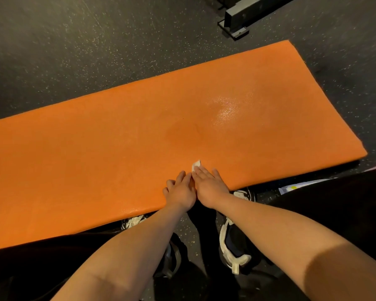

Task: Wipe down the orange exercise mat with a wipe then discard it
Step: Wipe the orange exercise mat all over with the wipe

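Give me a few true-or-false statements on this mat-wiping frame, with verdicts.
1. Both the left hand and right hand rest on the mat. True.
2. The wipe is under the left hand. False: it peeks out past the right hand's fingertips.
3. The mat is rolled up. False: it lies flat on the floor.
4. A shiny patch shows on the mat beyond the hands. True.

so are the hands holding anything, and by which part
The right hand presses the wipe flat on the orange mat, covering all but its far corner; nothing is gripped.
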`<move>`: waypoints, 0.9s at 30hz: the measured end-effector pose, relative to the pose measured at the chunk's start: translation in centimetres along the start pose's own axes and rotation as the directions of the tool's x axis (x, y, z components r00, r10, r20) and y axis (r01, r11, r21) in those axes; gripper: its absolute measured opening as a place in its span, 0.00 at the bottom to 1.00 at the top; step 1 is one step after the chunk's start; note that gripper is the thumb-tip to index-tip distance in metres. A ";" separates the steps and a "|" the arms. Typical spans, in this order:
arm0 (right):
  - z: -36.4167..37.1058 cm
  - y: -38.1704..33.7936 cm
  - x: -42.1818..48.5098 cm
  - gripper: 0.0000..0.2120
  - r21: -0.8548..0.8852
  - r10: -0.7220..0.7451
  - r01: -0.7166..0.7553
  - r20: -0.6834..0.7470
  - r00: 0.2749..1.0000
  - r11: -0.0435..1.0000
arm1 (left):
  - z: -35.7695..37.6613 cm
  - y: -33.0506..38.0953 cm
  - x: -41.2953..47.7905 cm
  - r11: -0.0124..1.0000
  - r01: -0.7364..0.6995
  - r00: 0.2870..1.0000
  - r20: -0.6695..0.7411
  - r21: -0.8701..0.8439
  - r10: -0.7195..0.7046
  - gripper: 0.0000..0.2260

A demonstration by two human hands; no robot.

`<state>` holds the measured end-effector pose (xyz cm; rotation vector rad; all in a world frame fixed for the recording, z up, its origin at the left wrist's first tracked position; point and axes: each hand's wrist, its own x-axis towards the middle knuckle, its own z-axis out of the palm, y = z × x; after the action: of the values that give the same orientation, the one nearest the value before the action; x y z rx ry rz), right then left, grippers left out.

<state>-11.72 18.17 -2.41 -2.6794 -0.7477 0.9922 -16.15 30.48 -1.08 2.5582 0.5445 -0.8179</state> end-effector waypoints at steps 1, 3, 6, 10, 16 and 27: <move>-0.2 0.5 0.4 0.31 -0.017 0.003 -0.003 0.002 1.000 1.000 | 0.1 0.0 0.1 1.000 0.002 1.000 -0.006 0.008 -0.002 0.21; -1.0 1.6 1.1 0.33 -0.033 0.133 -0.134 -0.024 0.991 0.990 | 0.1 -0.1 0.3 1.000 -0.008 1.000 -0.022 0.026 0.008 0.20; -2.3 1.9 2.1 0.33 0.032 0.343 -0.342 -0.059 0.937 0.939 | 0.0 0.0 1.0 1.000 -0.013 0.998 -0.064 0.003 0.013 0.18; -1.2 -0.8 2.8 0.30 0.030 0.080 -0.080 -0.001 0.997 0.996 | -0.7 0.1 2.5 0.999 -0.011 0.992 -0.123 -0.037 0.006 0.18; -2.4 2.0 4.7 0.31 0.031 0.242 -0.241 -0.072 0.967 0.970 | -1.5 -0.6 4.7 0.999 0.047 0.993 -0.104 0.004 -0.047 0.21; -2.0 2.7 8.3 0.29 -0.017 0.090 -0.094 -0.159 0.983 0.995 | -2.8 -1.5 9.7 0.997 0.062 0.979 -0.191 -0.046 -0.070 0.24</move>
<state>-3.94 20.19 -6.39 -2.7961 -0.6128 0.7823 -8.24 35.43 -5.30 2.6103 0.7009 -0.5774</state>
